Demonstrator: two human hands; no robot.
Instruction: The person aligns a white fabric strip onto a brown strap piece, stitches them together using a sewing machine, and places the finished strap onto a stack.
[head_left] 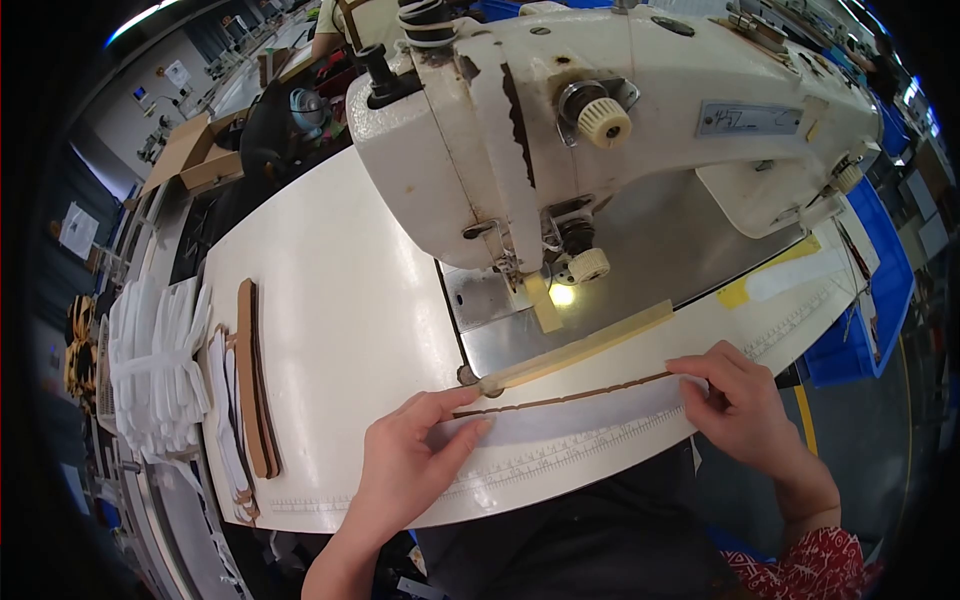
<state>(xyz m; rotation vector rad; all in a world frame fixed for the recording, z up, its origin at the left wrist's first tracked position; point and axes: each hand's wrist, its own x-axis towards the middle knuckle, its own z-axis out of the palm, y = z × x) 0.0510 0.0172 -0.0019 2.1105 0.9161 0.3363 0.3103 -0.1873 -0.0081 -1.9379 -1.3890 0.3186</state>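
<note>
A long white strip with a brown edge (570,417) stretches between my two hands, just in front of the sewing machine (620,100). At its left end, the thumb and fingers of my left hand (415,450) pinch it. My right hand (735,400) pinches the other end the same way. Beyond the strip, a length of yellowish tape (590,347) runs along the front of the machine's metal plate (500,338). The lit needle area lies farther back, with a short piece of yellow tape (543,302) beside it.
Stacked brown strips (258,380) lie on the left of the white table (330,300), next to several thin white strips (228,420). A bundle of white fabric (155,360) hangs past the left edge. On the right stands a blue bin (850,350). Ruler markings follow the front edge.
</note>
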